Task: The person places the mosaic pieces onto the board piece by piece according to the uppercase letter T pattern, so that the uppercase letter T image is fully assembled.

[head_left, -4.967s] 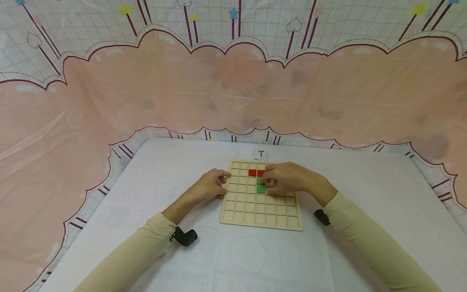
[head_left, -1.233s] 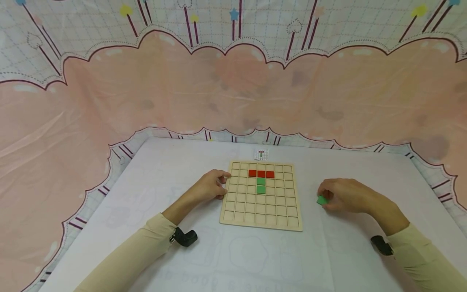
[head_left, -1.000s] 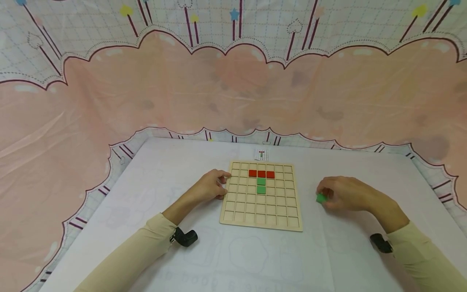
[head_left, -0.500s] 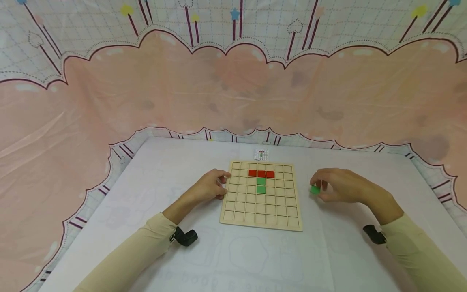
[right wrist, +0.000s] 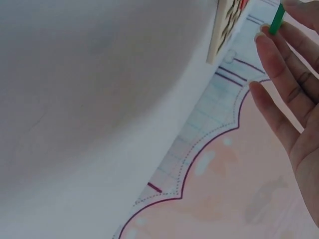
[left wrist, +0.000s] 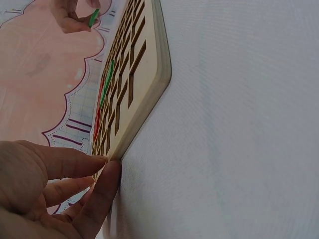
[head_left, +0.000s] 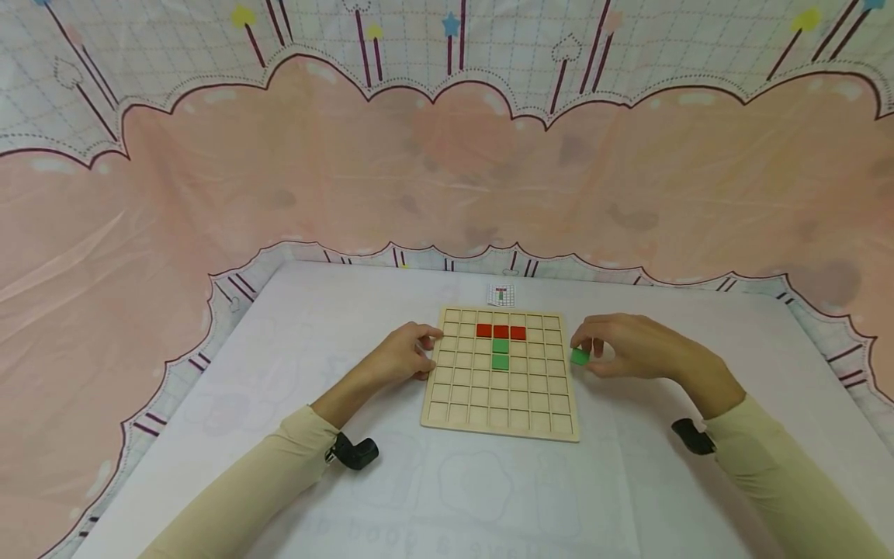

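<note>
A wooden grid board [head_left: 461,396] lies on the white table. Three red tiles [head_left: 500,331] fill a row near its far side, and two green tiles [head_left: 500,362] continue down from the middle one, forming a T. At the board's left edge, my left hand [head_left: 398,355] pinches the rim between thumb and fingers, as the left wrist view also shows. Just off the right edge, my right hand [head_left: 639,345] pinches a green tile [head_left: 580,356] by its fingertips, seen edge-on as a thin green tile [right wrist: 276,20] in the right wrist view.
A small printed card [head_left: 501,295] with a red and green T pattern on a grid lies beyond the board's far edge. A patterned pink and white cloth [head_left: 447,171] hangs behind the table. Black wrist cameras [head_left: 356,453] are strapped under both wrists.
Five seconds ago my right hand was over the tiles on the board. It was later at the right with a green tile and has since moved left towards the board. My left hand stays put.
</note>
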`<state>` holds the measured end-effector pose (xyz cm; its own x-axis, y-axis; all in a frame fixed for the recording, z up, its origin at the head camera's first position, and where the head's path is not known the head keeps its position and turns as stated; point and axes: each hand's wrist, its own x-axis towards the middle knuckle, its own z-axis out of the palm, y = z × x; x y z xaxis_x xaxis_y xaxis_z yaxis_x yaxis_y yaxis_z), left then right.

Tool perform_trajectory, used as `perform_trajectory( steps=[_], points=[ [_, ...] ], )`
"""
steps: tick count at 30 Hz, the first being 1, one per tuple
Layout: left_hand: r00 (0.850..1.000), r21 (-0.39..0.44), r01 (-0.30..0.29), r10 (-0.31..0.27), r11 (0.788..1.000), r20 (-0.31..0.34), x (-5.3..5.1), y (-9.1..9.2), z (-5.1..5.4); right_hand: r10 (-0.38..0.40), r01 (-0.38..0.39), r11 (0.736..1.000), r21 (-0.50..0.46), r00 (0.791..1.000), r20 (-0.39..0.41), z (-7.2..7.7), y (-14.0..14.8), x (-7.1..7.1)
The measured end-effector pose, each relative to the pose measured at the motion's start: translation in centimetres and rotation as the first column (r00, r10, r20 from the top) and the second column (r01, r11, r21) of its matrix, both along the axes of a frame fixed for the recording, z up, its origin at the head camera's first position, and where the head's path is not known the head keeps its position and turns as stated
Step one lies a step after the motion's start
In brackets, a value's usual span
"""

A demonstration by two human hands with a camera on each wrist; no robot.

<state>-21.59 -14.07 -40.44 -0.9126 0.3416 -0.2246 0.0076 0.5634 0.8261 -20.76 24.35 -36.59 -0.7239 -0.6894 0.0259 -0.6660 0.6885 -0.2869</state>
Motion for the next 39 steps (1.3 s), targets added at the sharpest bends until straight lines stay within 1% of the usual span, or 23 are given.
perform_trajectory(
  steps=[7, 16, 25, 32, 39],
  points=[
    [1.0, 0.001, -0.001, 0.001, 1.0, 0.0, 0.0, 0.0, 0.0, 0.04, -0.039, 0.999, -0.016, 0.999, 0.025, 0.0, -1.7, -0.3],
    [1.0, -0.003, -0.003, 0.003, 1.0, -0.004, 0.0, 0.0, -0.1, 0.037, -0.037, 0.999, -0.001, 0.997, 0.072, -0.2, -4.0, -0.8],
    [1.0, 0.005, -0.001, 0.001, 1.0, -0.01, -0.1, -0.1, -0.2, 0.098, -0.099, 0.995, 0.009, 0.993, 0.059, -0.2, -6.0, -1.2],
    [1.0, 0.013, -0.007, 0.007, 1.0, -0.001, -0.1, 0.0, -0.1, 0.12, -0.122, 0.992, 0.015, 0.989, 0.09, -0.5, -7.2, -1.5],
    [1.0, 0.007, -0.004, 0.004, 1.0, -0.004, -0.1, -0.1, -0.2, 0.163, -0.165, 0.986, 0.021, 0.984, 0.072, -0.7, -8.3, -1.5]
  ],
)
